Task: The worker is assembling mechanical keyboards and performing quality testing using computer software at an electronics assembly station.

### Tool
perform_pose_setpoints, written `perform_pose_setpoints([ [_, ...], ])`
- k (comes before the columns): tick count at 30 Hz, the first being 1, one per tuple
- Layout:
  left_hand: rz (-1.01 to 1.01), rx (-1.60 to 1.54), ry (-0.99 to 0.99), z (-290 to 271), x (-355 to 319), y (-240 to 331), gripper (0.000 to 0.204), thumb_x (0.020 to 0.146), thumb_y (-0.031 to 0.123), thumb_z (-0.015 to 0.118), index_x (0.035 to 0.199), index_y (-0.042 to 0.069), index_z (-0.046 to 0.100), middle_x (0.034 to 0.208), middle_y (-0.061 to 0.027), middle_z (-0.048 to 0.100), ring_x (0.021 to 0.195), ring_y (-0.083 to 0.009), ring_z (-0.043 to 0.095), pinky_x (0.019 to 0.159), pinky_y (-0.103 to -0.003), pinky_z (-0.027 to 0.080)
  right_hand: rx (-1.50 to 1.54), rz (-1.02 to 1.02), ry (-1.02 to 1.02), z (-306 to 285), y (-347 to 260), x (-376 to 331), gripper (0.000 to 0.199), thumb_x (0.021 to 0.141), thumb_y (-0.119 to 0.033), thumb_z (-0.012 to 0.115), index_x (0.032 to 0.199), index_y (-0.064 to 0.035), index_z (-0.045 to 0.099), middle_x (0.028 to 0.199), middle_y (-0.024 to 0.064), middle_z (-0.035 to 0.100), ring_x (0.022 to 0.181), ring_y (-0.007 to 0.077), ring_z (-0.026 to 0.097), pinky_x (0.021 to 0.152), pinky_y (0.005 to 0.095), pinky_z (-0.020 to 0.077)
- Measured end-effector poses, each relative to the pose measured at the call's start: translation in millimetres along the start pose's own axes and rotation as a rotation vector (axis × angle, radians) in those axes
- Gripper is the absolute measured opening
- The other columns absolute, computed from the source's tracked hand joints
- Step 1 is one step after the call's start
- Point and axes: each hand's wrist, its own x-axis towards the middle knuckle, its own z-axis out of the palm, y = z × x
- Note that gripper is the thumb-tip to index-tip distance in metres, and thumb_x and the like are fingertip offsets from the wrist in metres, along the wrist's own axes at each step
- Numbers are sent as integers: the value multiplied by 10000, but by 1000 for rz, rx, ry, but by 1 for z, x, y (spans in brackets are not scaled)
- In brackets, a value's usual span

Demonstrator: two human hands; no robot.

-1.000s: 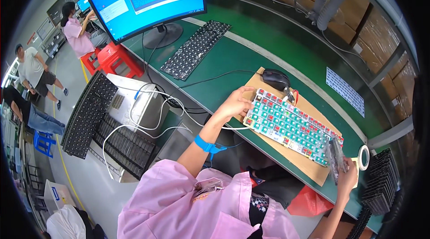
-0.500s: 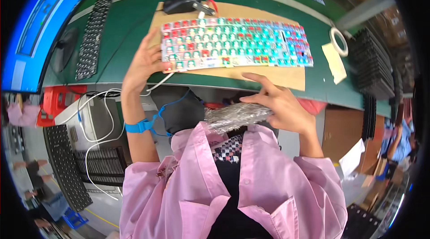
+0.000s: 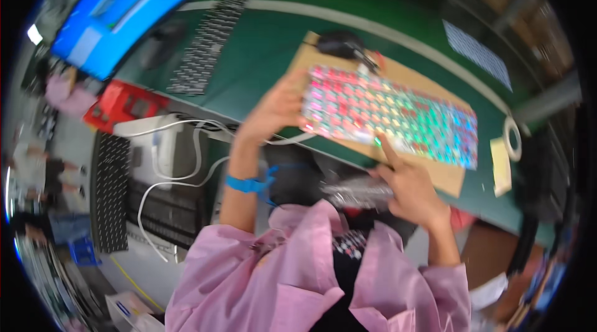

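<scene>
A backlit keyboard (image 3: 398, 114) without keycaps glows pink at the left, green in the middle and blue at the right. My left hand (image 3: 273, 111) grips its left end, thumb at the front corner and fingers along the side. My right hand (image 3: 413, 192) is closed around crinkled clear plastic (image 3: 354, 193), while its index finger points out to the keyboard's near edge and seems to touch it; blur hides the exact contact. Under the keyboard lies a brown cardboard sheet (image 3: 438, 181). A blue wrist strap (image 3: 245, 184) circles my left wrist.
Behind the keyboard sits a black mouse (image 3: 340, 44). A lit monitor (image 3: 127, 12) and a dark key-covered panel (image 3: 210, 46) are at the left. At the right are a tape roll (image 3: 512, 138) and yellow paper (image 3: 500, 167). White cables (image 3: 183, 178) hang below the bench edge.
The whole view has swung, shifting the bench rightward and tilting it. My right index finger has come up to the keyboard's near edge. The key lights have changed colour; my left hand keeps its grip.
</scene>
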Motion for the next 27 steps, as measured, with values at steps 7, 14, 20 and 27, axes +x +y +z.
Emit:
perform_pose_setpoints([
  [7,55,-51,-33,2,0,-2,777,671,-133,505,1352,108,218,1032,-149,538,702,-108,523,547,-154,394,300,-8,-342,-63,43,-22,410,569,-30,605,978,-49,591,902,98,631,709,277,571,665,332,437],
  [14,101,-6,25,11,7,-12,710,709,-101,484,1340,106,234,984,-150,549,695,-127,519,516,-178,393,613,456,636,-70,46,5,417,635,40,595,1047,20,534,904,119,597,783,205,549,725,317,442],
  [20,7,-113,51,12,16,-14,664,750,-78,515,1334,85,244,930,-133,572,649,-107,535,482,-165,399,-11,240,511,5,0,93,295,632,-6,613,915,-91,613,943,77,560,801,271,535,721,324,429],
  [27,-8,-138,68,11,13,-8,651,736,-96,463,1321,85,243,923,-159,566,691,-145,545,485,-187,397,-141,713,513,-26,121,-41,299,629,17,579,907,-90,604,835,63,543,797,247,525,693,324,427],
])
